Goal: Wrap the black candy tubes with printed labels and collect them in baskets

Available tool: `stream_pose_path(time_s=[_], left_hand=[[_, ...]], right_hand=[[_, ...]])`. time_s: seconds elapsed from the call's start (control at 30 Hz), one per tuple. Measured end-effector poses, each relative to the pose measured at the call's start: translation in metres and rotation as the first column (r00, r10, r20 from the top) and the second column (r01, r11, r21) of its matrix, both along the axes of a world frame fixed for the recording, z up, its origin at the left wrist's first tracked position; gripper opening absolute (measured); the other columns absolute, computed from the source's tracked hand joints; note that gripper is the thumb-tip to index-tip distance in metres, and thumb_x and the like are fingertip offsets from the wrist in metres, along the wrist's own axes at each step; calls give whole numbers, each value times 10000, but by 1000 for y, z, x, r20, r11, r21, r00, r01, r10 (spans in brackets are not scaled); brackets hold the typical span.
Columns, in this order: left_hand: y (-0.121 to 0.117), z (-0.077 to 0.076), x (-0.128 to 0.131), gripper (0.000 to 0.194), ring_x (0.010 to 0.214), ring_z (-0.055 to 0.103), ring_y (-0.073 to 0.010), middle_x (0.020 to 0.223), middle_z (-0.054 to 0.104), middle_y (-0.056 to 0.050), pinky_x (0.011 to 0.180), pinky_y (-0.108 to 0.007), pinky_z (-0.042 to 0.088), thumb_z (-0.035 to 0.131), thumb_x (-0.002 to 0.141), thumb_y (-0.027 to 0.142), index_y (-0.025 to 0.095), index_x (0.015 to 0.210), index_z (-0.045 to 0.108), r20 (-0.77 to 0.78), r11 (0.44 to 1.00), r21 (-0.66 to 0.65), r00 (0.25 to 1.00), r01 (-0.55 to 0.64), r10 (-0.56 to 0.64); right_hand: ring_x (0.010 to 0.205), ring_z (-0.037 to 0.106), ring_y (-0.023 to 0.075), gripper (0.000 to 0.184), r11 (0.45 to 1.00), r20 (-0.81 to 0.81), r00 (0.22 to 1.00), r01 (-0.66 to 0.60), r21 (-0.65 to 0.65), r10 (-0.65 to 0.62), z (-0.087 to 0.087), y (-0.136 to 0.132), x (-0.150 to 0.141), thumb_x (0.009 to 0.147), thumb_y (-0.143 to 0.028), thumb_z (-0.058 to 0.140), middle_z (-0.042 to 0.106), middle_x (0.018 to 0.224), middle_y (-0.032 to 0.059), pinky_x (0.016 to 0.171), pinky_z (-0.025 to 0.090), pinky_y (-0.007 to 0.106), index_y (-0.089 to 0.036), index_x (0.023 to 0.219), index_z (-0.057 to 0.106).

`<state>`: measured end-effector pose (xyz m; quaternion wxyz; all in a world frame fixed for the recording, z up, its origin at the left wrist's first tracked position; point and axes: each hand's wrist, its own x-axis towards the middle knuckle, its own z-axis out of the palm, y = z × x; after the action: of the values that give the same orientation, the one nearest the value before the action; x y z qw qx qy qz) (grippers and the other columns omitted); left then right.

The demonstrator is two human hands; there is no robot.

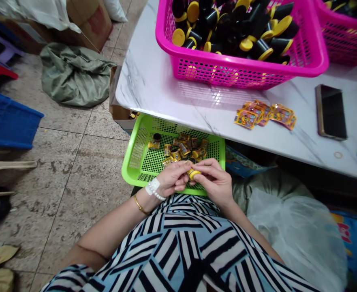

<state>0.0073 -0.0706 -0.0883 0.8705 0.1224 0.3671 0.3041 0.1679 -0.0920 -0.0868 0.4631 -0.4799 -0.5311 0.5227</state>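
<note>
Two closed hands on my feed: the left hand (174, 178) and right hand (213, 182) grip a yellow-capped vial (193, 174) over the green plastic basket (132, 170); a slipped pinch could drop it among the labelled vials (181, 148).

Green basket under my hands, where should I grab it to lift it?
Grip the green plastic basket by its left rim, coming from the left with your fingers under the edge. That straight rim has no hand on it, while your left hand and right hand hold the yellow-capped container over the near side.
</note>
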Motion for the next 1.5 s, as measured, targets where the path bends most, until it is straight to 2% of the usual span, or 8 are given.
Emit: stream_pose_path(time_s=[0.27,0.47,0.57,0.7,0.87,1.1,1.3,1.5], left_hand=[[-6,0,-1,446,261,213,-4,403,498,76,248,-113,237,801,670,510,162,734,530,-11,999,-11,999,51,-51],[-5,3,0,460,286,206,-6,425,472,75,272,-109,195,709,735,596,177,758,518,-117,992,15,986,125,-123],[-3,-1,2,451,319,229,-1,456,426,96,308,-102,199,756,710,548,179,754,500,-175,1000,8,984,23,-21],[-1,-6,4,436,354,302,-12,498,448,83,343,-115,234,797,684,489,172,755,507,-218,994,6,970,-110,108],[2,-6,0,423,434,428,-43,582,557,40,405,-143,334,851,633,381,156,867,580,-157,995,52,983,-86,93],[11,-8,-18,390,458,506,-59,658,621,-2,419,-164,370,758,728,470,137,913,678,-340,968,240,940,69,18],[1,-8,-18,279,489,503,-70,654,623,19,473,-186,398,800,692,353,153,815,649,-489,933,339,824,-122,286],[-7,-3,-18,167,619,538,-110,652,629,-3,619,-215,433,759,717,277,145,664,672,-586,890,455,754,4,296]], right_hand=[[776,624,155,165,1000,-22,1000,6,-24,-7,-1,-6,5,792,-333,742,587,947,50,590,603,287,-267,941,766],[666,622,126,112,997,29,998,47,66,-49,-5,-4,3,805,-201,720,584,830,25,514,573,240,-269,874,777],[583,626,85,157,991,-56,989,133,-16,-133,-11,-6,-1,812,-197,711,550,920,7,516,593,244,-275,940,756],[732,670,119,262,981,33,982,188,-54,-186,-16,-9,-4,735,-213,785,571,1025,35,681,631,270,-236,989,727],[767,679,120,229,972,81,975,215,-97,-208,-18,-9,-5,752,-238,768,601,1040,52,723,628,265,-206,968,699],[813,708,158,260,976,-6,988,152,-157,-155,-18,-6,-6,740,-269,762,690,988,57,714,625,274,-204,954,631],[747,688,136,239,981,97,981,176,-80,-168,-21,-11,-6,750,-210,737,680,960,48,685,612,258,-202,966,635],[719,667,127,206,989,178,973,149,6,-148,-23,-16,-6,749,-181,711,653,969,47,657,602,251,-212,938,636]])
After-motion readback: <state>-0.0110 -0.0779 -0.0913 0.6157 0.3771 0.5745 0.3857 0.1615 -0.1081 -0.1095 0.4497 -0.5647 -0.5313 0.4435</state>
